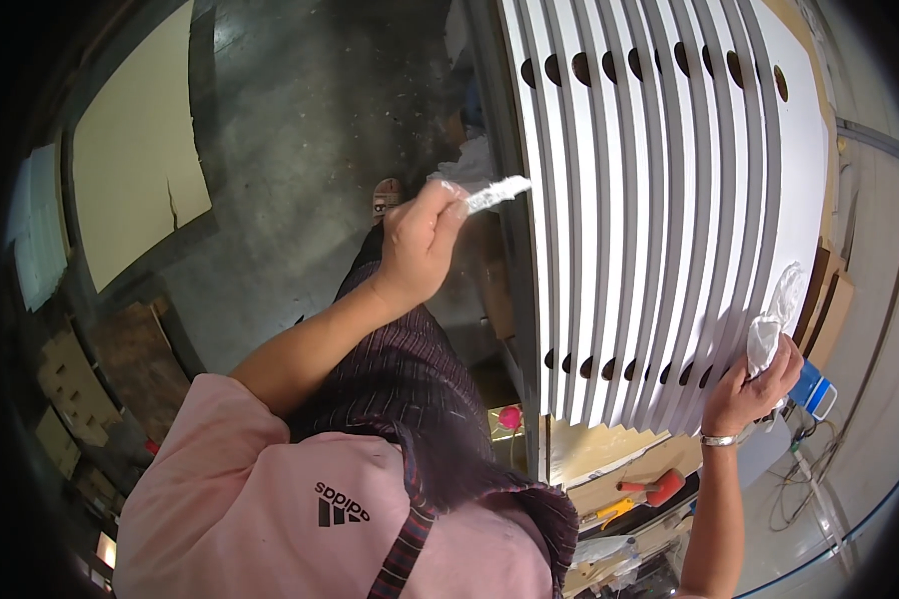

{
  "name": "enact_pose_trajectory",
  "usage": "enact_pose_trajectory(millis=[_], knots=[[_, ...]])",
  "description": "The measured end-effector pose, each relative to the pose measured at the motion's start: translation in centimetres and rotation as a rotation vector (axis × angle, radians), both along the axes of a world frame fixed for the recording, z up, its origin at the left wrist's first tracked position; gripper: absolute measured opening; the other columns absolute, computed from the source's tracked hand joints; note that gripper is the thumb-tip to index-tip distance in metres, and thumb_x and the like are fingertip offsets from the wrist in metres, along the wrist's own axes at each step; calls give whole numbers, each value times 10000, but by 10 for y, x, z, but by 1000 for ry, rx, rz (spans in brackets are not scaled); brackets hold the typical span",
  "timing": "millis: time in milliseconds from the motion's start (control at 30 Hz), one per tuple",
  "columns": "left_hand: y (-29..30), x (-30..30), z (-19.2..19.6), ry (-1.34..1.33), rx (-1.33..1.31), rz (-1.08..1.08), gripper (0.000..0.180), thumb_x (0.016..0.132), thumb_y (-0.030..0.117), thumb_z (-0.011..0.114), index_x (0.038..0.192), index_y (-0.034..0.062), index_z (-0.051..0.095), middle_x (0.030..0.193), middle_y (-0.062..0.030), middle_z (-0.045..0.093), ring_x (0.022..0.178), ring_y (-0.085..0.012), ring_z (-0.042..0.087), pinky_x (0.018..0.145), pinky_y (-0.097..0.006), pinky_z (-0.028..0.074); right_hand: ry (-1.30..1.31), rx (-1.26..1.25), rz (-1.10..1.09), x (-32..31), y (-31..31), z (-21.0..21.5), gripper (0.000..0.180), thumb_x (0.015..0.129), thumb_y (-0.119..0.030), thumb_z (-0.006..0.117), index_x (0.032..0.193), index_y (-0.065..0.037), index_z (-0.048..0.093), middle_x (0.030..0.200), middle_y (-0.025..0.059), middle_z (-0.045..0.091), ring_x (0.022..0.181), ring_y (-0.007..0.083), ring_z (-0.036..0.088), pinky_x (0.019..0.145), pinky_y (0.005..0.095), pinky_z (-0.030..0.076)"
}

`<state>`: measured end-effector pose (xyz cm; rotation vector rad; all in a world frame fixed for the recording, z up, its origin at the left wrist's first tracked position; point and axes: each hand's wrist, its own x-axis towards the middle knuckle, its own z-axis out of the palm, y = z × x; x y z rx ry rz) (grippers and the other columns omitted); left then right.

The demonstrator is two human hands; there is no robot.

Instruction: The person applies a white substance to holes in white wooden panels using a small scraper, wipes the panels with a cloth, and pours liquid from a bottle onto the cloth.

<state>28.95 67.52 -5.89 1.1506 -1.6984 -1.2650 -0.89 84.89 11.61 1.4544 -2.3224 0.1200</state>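
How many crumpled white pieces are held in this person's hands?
2: a white strip in the left hand, and a white wad in the right hand. Folds may hide more.

Workshop — grey floor [290,130] | row of white panels [624,220] | hand tools [666,487]

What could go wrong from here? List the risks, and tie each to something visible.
1. The closely spaced white panels might shift out of line if the right hand, holding a crumpled white wad, presses on them.
2. The white strip in the left hand could snag on the nearby panel edge, since its free end sticks out that way.
3. The right forearm could knock the red tool beside it.
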Motion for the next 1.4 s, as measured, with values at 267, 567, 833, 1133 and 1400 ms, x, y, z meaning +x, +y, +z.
enact_pose_trajectory(millis=[267,567,833,1133,1400], knots=[[-12,1,-2,-98,-144,30,27,882,54,589,899,33,587,677,-108,612,625,-288,613,582,-374,453,6,16,-15,2,-4,1,461,664,47,516,1120,25,581,1115,188,552,1058,380,514,956,454,400],[-12,-10,19,94,-165,-40,34,890,31,578,903,8,599,672,-128,600,583,-276,604,551,-357,461,9,8,-4,2,-2,1,489,643,56,500,1125,23,576,1113,193,551,1064,383,511,964,460,395],[-1,-26,18,105,-195,-109,20,863,5,579,878,-8,583,661,-132,607,593,-302,620,552,-368,475,8,13,-21,3,-3,0,528,607,63,492,1127,18,572,1117,193,550,1071,393,505,971,466,389],[-3,-9,20,112,-73,-41,30,905,21,562,889,-2,572,640,-128,563,528,-229,580,505,-320,425,35,34,-37,1,1,3,530,611,61,500,1134,16,573,1120,192,554,1074,391,503,967,472,389],[32,11,2,69,-61,-178,29,899,15,565,881,-8,562,672,-129,584,545,-241,586,519,-317,436,17,3,-9,-2,-1,-2,504,631,41,516,1130,12,578,1111,182,561,1068,383,506,953,461,398]])
